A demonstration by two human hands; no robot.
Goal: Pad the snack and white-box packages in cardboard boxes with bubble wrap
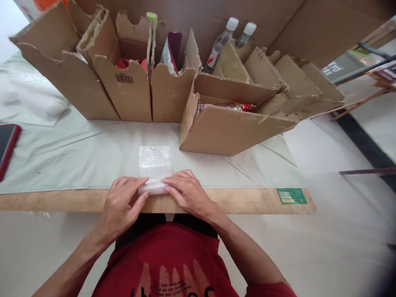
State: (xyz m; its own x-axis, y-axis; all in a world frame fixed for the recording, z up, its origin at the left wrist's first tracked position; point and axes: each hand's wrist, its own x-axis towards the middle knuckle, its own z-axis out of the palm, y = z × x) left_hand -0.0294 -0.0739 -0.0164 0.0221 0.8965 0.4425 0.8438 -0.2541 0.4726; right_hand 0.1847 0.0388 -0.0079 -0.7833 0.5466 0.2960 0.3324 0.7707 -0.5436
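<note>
Bubble wrap | flap: toward boxes | roll axis: crosswise (near end)

One table, bare wood along the near edge, green label at its right end, pale green cloth over the rest in my view. On the cloth I count three upright cardboard boxes side by side, one lower carton nearer me, clear plastic packaging and one red-edged phone, left. Near edge: one piece of bubble wrap.
</note>
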